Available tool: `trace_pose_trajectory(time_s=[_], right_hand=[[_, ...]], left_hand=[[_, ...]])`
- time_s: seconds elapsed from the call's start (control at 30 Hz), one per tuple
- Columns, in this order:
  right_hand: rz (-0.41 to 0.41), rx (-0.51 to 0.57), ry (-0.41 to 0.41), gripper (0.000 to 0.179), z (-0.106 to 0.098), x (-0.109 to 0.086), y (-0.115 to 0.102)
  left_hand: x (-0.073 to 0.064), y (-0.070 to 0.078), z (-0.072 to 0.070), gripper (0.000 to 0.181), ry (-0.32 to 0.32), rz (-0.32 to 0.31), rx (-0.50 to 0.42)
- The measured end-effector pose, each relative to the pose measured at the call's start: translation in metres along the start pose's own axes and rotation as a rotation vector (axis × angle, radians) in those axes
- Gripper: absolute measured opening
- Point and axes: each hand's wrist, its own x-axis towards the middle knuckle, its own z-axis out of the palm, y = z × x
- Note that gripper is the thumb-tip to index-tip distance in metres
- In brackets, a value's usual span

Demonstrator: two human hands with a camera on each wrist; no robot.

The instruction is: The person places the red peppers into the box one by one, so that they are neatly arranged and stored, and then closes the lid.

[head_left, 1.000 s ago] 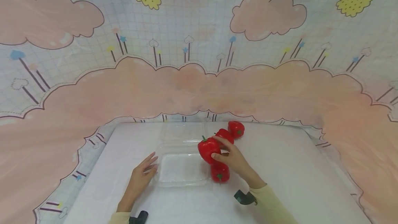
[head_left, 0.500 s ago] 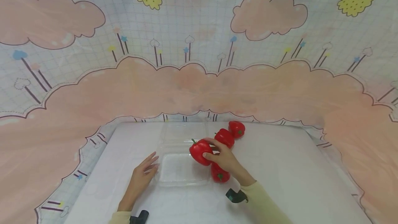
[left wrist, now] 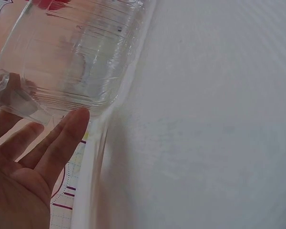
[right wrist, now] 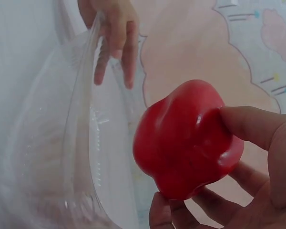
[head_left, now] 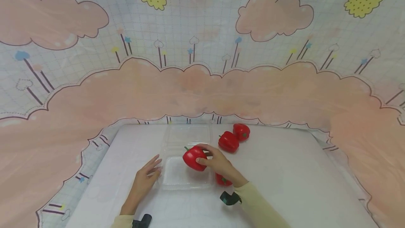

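My right hand (head_left: 218, 161) grips a red bell pepper (head_left: 193, 158) with a green stem, thumb on one side and fingers on the other. In the head view the pepper overlaps the near half of a clear plastic clamshell box (head_left: 172, 182), whose lid (head_left: 188, 134) lies folded back. The right wrist view shows this held pepper (right wrist: 186, 138) from its bottom end, beside the box wall (right wrist: 81, 138). My left hand (head_left: 143, 178) is at the box's left side, fingers straight. In the left wrist view its fingertips (left wrist: 78, 117) are right at the box's edge (left wrist: 62, 102).
Two red bell peppers, a middle one (head_left: 228, 141) and a far one (head_left: 241, 132), lie right of the lid on the white table (head_left: 300, 178). Another pepper (head_left: 223, 179), partly hidden by my right hand, sits at the box's right side. A patterned cloth (head_left: 202, 90) hangs behind.
My right hand has carried its pepper leftward, from the box's right edge to over its near half. The middle pepper shows fully now. My left hand has stayed put.
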Motion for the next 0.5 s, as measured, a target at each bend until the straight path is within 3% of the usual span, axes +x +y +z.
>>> trace_pose_trajectory(time_s=[0.5], right_hand=[[0.03, -0.041, -0.035, 0.055, 0.029, 0.018, -0.002]], left_hand=[[0.0, 0.002, 0.0, 0.042, 0.001, 0.003, -0.009]])
